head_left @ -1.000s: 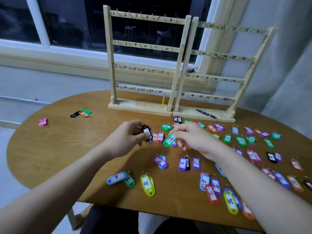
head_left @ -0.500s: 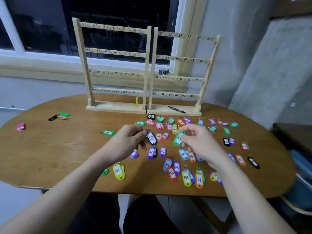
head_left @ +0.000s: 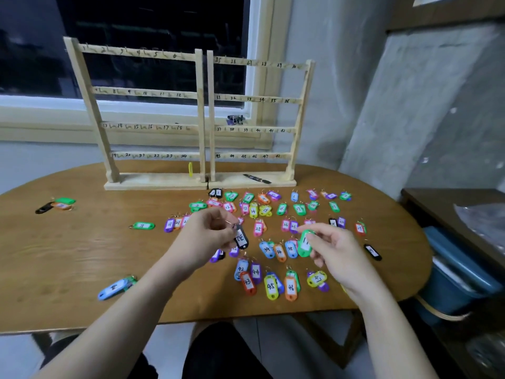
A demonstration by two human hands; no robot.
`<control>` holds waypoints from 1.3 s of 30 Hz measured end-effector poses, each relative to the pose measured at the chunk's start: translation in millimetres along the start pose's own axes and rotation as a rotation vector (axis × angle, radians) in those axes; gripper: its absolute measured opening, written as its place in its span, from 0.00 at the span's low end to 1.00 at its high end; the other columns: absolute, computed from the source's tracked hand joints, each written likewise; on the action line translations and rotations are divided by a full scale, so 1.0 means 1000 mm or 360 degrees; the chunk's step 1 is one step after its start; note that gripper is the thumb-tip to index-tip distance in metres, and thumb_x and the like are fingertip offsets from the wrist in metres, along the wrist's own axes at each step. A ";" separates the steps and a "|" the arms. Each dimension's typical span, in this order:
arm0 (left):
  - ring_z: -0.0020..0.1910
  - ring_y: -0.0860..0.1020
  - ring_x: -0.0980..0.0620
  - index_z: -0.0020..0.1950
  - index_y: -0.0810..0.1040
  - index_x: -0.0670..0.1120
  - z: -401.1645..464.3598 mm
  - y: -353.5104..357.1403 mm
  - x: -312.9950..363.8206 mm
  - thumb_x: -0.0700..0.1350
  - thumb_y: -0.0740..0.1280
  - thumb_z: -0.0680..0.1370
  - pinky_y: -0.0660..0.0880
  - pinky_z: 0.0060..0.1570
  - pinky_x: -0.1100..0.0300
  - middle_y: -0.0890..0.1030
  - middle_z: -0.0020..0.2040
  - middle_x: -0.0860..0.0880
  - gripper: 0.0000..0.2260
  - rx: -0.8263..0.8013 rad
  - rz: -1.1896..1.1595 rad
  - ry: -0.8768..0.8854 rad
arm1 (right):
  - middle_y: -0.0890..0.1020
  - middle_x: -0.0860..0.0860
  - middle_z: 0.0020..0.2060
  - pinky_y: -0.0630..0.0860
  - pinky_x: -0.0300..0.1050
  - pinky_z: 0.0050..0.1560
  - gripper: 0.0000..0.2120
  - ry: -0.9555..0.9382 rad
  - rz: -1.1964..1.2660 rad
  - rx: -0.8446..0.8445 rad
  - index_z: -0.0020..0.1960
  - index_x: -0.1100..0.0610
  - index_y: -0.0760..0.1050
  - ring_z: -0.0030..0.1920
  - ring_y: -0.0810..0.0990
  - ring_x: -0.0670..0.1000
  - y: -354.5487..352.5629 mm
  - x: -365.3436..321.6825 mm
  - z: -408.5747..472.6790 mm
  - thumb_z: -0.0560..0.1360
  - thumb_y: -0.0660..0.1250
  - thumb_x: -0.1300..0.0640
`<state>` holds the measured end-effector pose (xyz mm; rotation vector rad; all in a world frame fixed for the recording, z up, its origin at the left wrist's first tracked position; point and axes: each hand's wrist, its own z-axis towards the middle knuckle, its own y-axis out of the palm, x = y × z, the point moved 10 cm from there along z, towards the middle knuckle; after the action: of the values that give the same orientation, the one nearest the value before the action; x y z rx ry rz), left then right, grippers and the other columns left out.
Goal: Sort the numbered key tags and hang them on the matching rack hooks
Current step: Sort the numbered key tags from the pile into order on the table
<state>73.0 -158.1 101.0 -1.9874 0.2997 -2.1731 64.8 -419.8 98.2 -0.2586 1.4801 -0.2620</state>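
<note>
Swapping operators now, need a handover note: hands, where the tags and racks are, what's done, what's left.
Left hand: pinches a black tag by its ring end, held above the table.
Right hand: pinches a green tag, also lifted.
Racks: two wooden racks stand side by side at the back of the table; no tag shows on any hook.
Tags: most lie loosely grouped by number in front of the racks; a few strays sit at far left and near the front edge.
Done: rough sorting, partly.
Left: finish sorting, then hang every tag.
</note>
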 end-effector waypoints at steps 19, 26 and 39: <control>0.46 0.79 0.46 0.52 0.78 0.44 0.006 -0.003 -0.042 0.45 0.70 0.80 0.74 0.43 0.57 0.82 0.47 0.42 0.05 0.0225 0.0027 -0.0315 | 0.85 0.44 0.41 0.74 0.31 0.36 0.07 0.0126 -0.0103 0.0207 0.52 0.50 0.84 0.40 0.81 0.39 -0.016 0.036 -0.004 0.78 0.71 0.60; 0.48 0.83 0.49 0.57 0.80 0.54 0.016 0.005 -0.042 0.40 0.70 0.80 0.80 0.48 0.55 0.83 0.50 0.48 0.10 0.0113 0.0017 -0.0284 | 0.85 0.43 0.40 0.74 0.30 0.34 0.07 0.0121 -0.0140 0.0252 0.54 0.52 0.84 0.37 0.81 0.35 -0.015 0.039 0.008 0.78 0.71 0.60; 0.34 0.81 0.60 0.46 0.83 0.45 0.057 -0.020 -0.042 0.42 0.73 0.78 0.72 0.33 0.69 0.86 0.36 0.51 0.01 0.0053 0.0277 -0.0242 | 0.85 0.43 0.43 0.76 0.30 0.38 0.06 0.0073 -0.0251 0.0141 0.53 0.50 0.83 0.41 0.81 0.35 0.020 0.037 0.039 0.78 0.71 0.58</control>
<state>133.8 -129.4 70.8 -2.0131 0.3947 -1.8991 106.7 -412.8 60.0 -0.2999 1.4910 -0.4623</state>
